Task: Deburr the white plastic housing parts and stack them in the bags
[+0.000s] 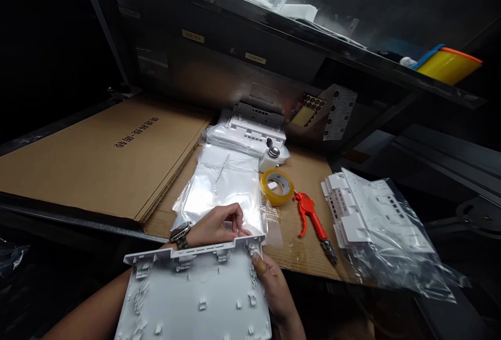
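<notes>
A white plastic panel with clips and ribs on its inner face is held at the bottom centre. My right hand grips its right edge, thumb on the inner face. Beyond the panel's top edge, my left hand, with a watch on the wrist, has its fingers curled and pinched together near the top right corner. What those fingers hold, if anything, is too small to tell. Just past the hands lies a stack of clear plastic bags.
A yellow tape roll, a red air gun and a pump bottle stand right of the bags. Bagged white parts lie at the right, more white parts behind. Large cardboard covers the left. A shelf hangs above.
</notes>
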Demonstrator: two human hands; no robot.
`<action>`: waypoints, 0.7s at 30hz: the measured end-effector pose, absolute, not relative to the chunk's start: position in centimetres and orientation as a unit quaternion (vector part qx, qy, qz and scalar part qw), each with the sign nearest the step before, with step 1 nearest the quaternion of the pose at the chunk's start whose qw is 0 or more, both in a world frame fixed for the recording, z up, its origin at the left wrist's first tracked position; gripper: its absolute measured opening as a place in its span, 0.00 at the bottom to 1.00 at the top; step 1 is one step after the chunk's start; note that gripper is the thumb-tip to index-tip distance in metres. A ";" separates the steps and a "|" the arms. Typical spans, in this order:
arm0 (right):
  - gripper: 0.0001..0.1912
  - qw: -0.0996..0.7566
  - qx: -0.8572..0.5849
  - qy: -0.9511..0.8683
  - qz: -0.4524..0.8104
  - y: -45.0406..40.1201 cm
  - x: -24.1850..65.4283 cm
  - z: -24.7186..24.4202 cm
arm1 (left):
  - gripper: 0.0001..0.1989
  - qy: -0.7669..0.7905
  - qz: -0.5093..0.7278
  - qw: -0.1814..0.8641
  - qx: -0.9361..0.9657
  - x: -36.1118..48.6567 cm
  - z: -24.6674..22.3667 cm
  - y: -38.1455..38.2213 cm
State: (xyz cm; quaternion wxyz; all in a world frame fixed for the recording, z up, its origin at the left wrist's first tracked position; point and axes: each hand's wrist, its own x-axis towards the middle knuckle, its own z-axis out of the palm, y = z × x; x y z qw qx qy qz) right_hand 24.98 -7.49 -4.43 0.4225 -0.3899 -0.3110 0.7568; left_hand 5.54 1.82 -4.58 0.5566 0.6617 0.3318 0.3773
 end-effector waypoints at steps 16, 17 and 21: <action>0.37 0.438 -0.539 -0.301 0.654 -10.4 31.0 -6.9 | 0.22 0.380 0.335 0.408 0.759 4.4 -3.9 3.5; 0.39 0.447 -0.579 -0.330 0.597 -11.0 31.6 -7.0 | 0.22 0.378 0.337 0.408 0.760 4.3 -3.6 3.5; 0.38 0.503 -0.613 -0.482 0.372 -13.7 32.7 -6.4 | 0.22 0.352 0.345 0.398 0.774 4.9 -2.0 3.5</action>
